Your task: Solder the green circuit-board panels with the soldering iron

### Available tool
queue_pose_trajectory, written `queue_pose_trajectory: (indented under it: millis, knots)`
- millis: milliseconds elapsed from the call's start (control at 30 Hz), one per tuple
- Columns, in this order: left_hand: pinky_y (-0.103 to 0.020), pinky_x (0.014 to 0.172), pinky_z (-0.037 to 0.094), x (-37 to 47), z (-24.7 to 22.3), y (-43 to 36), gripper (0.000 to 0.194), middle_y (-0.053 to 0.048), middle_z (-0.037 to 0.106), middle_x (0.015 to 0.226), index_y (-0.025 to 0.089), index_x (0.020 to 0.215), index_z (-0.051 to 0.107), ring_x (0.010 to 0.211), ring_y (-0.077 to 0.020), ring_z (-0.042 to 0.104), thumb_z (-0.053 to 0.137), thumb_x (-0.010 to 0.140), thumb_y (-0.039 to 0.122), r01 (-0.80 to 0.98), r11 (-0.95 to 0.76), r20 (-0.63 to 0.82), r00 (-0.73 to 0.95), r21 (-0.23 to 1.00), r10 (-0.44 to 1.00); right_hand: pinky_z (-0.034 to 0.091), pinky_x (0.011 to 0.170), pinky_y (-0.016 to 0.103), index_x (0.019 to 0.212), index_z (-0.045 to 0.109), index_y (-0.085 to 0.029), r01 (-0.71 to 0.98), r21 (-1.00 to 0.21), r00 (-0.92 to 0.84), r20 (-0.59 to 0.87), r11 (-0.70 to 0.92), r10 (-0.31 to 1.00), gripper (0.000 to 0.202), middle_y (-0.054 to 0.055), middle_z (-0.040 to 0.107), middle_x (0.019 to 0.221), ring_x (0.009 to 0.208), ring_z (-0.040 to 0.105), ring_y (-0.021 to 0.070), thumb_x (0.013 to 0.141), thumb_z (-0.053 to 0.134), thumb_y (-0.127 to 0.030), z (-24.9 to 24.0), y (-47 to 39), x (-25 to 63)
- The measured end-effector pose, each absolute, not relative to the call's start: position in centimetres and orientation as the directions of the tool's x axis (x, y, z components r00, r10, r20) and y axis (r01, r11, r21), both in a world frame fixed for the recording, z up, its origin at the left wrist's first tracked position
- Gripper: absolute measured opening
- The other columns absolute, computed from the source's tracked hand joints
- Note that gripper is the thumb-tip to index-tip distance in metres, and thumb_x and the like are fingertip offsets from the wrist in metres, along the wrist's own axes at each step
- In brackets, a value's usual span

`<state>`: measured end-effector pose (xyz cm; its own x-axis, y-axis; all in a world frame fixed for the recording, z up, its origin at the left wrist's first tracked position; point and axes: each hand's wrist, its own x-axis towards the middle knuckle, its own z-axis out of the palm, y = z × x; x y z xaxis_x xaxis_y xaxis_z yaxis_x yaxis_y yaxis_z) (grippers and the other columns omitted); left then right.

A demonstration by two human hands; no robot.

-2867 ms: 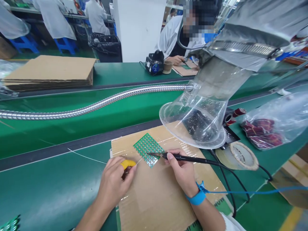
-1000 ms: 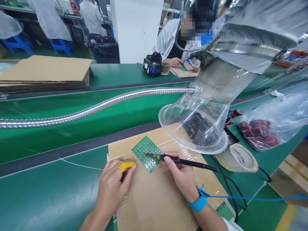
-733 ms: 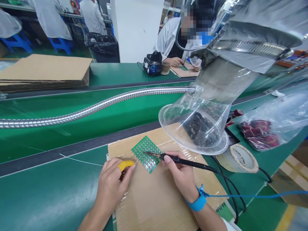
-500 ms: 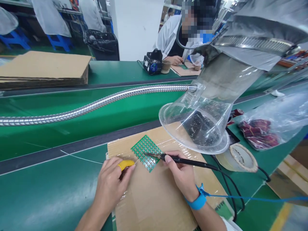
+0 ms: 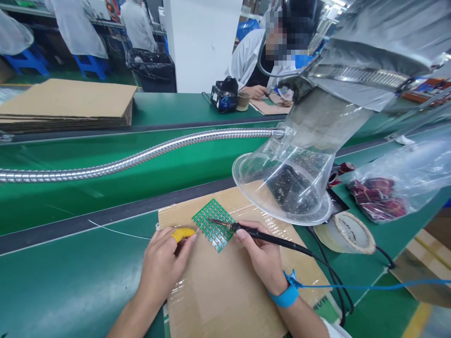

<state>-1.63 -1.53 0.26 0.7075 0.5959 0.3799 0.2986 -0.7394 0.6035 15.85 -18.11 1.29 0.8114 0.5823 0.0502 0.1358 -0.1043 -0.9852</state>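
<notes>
Head view: the green circuit board (image 5: 215,233) lies on the cardboard sheet (image 5: 229,286), ahead of and between the fingertips of both hands.
Iron technique: my judgement, bring tip and wire end together at one pad, feed sparingly, press lightly so the board does not slide.
Board face: turned cornerwise; rows of small silvery pads, detail too fine to read.
Right-hand fingers: the right hand (image 5: 262,256) grips the soldering iron (image 5: 271,239) pen-fashion; tip over the board, contact not discernible.
Left-hand fingers: the left hand (image 5: 164,256) pinches thin wire (image 5: 120,232), a short end pointing at the board's left edge, the tail trailing leftward.
Yellow cover (image 5: 183,234): on one left-hand finger.
Blue strap (image 5: 285,298): round the right wrist, behind those fingers.
Clear hood (image 5: 282,188): beyond the right-hand fingers.
Tape roll (image 5: 326,234): well to their right.
</notes>
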Motion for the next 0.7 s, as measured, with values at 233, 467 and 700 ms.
queue_pose_trajectory:
  millis: [233, 467, 700]
  knots:
    - [-0.032, 0.069, 0.041, -1.88, 0.29, -0.91, 0.016, 0.003, 0.061, 0.07, 0.023, 0.085, 0.066, 0.069, -0.0147, 0.054, 0.06, 0.098, 0.031, 0.238, -0.772, 0.382, 0.76, 0.589, 0.526, 0.061, 0.078, 0.04, 0.102, 0.076, -0.023, 0.137, -0.979, 0.8, 0.021, -0.149, 0.599, 0.029, 0.006, 0.077, 0.088, 0.079, 0.074, 0.0249, 0.09, 0.076, -0.05, 0.53, -18.29, 16.05]
    - [-0.033, 0.072, 0.041, -1.68, 0.36, -1.1, 0.018, 0.002, 0.064, 0.073, 0.022, 0.082, 0.066, 0.071, -0.0159, 0.055, 0.06, 0.098, 0.031, 0.257, -0.778, 0.388, 0.751, 0.573, 0.535, 0.061, 0.074, 0.038, 0.099, 0.076, -0.023, 0.169, -0.971, 0.79, 0.03, -0.17, 0.612, 0.028, 0.007, 0.077, 0.086, 0.077, 0.073, 0.0251, 0.09, 0.075, -0.049, 1.17, -18.11, 15.97]
    - [-0.033, 0.07, 0.041, -1.51, 0.55, -1.19, 0.02, 0.001, 0.064, 0.072, 0.023, 0.083, 0.067, 0.07, -0.0163, 0.056, 0.059, 0.098, 0.032, 0.259, -0.77, 0.385, 0.747, 0.583, 0.542, 0.062, 0.079, 0.041, 0.1, 0.076, -0.023, 0.192, -0.965, 0.791, 0.046, -0.177, 0.61, 0.028, 0.006, 0.077, 0.087, 0.08, 0.073, 0.0259, 0.09, 0.075, -0.049, 1.03, -18.19, 16.08]
